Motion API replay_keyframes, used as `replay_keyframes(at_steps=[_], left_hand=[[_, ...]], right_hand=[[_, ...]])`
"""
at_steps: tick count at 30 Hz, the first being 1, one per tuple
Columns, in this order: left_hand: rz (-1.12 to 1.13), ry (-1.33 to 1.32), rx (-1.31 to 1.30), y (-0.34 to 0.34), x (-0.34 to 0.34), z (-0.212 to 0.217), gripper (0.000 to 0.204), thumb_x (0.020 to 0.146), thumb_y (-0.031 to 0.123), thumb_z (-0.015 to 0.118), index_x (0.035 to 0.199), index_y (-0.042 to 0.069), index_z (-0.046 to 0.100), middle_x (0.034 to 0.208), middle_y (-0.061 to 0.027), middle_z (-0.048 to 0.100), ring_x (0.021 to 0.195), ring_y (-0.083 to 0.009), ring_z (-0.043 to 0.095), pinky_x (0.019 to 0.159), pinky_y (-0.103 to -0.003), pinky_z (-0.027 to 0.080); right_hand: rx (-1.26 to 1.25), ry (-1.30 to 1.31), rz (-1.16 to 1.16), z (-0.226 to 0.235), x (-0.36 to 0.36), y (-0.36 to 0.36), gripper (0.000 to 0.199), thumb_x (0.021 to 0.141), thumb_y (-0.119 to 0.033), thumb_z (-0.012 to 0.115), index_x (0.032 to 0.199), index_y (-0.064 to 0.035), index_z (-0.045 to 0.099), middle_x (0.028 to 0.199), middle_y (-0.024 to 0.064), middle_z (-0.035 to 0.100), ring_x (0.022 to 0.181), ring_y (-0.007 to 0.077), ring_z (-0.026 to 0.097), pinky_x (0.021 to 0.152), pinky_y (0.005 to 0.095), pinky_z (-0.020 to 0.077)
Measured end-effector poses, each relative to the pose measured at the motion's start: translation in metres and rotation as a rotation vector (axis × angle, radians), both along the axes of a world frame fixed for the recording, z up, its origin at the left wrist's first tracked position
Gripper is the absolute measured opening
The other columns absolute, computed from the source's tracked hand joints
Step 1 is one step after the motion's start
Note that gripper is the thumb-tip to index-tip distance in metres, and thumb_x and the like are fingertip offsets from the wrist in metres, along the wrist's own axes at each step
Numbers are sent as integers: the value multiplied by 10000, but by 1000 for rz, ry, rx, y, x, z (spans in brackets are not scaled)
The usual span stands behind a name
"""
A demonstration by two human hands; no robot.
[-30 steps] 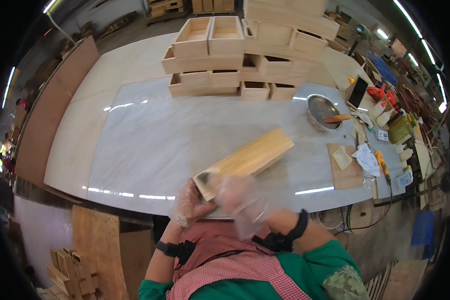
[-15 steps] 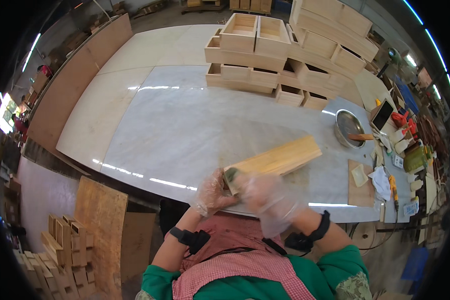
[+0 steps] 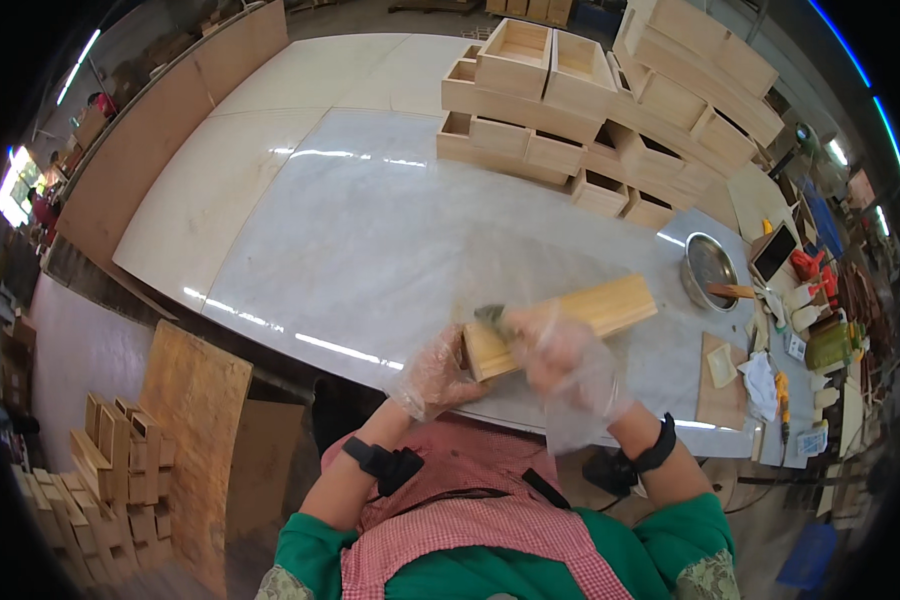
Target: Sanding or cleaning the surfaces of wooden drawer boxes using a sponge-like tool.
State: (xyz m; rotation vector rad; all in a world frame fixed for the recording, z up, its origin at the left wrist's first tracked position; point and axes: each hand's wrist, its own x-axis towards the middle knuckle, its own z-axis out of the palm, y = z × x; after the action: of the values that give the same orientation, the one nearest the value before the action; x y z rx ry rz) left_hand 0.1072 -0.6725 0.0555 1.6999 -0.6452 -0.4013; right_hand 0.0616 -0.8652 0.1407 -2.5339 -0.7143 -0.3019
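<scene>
A long, yellowish wooden piece (image 3: 610, 304), box-like with a flat top face, lies aslant on the table in front of me. My left hand (image 3: 436, 374), in a clear plastic glove, grips its near left end. Above that same end, my right hand (image 3: 562, 358), in a loose clear glove and slightly blurred, is closed round a small dark green pad (image 3: 490, 316). The pad is over the wood's top face by its far edge; whether it touches is hard to tell. Part of the wood is hidden behind my right hand.
Stacked pale wooden drawer boxes (image 3: 530, 100) stand at the back right of the table (image 3: 310, 240). To the right are a metal bowl (image 3: 708, 262) with a wooden-handled brush (image 3: 732, 291), a tablet (image 3: 774, 250), a white cloth (image 3: 760, 385) and a yellow tool (image 3: 783, 400). More wooden boxes (image 3: 120, 460) sit lower left.
My right hand and the pad have moved away from the wood's near left corner toward its far edge. The left hand still holds the end, and the whole view has shifted slightly.
</scene>
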Motion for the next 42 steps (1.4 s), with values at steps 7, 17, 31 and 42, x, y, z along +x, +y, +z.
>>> replay_keyframes(at_steps=[7, 17, 31, 42], left_hand=[[-7, -389, 216, 2, 1, -16, 613, 708, 261, 810, 1191, 45, 502, 1039, -149, 630, 965, -282, 623, 830, -370, 498], [77, -101, 201, -7, -3, 10, 662, 676, 278, 810, 1205, 11, 515, 1010, -134, 667, 889, -219, 655, 795, -325, 524], [57, -26, 41, -11, -3, -4, 707, 667, 246, 848, 1229, -9, 502, 1104, -129, 663, 1019, -198, 647, 869, -324, 526], [129, -62, 60, -7, -2, -23, 638, 676, 264, 825, 1168, -8, 524, 1007, -132, 665, 936, -191, 655, 814, -299, 526]], right_hand=[[-43, 61, -85, -7, -13, 39, 75, 857, -125, 537, 865, -51, 529, 670, 152, 569, 591, 344, 584, 513, 440, 462], [-86, -199, -507, -57, -43, -118, 187, 938, -161, 485, 1057, -33, 551, 828, 156, 613, 655, 306, 614, 539, 421, 485], [592, 126, -526, -109, -27, -146, 161, 944, -149, 507, 1005, -23, 586, 822, 183, 621, 694, 312, 610, 592, 440, 495], [-523, -440, -693, -20, -52, -170, 193, 885, -129, 538, 1014, -13, 621, 833, 139, 620, 779, 320, 605, 689, 405, 485]])
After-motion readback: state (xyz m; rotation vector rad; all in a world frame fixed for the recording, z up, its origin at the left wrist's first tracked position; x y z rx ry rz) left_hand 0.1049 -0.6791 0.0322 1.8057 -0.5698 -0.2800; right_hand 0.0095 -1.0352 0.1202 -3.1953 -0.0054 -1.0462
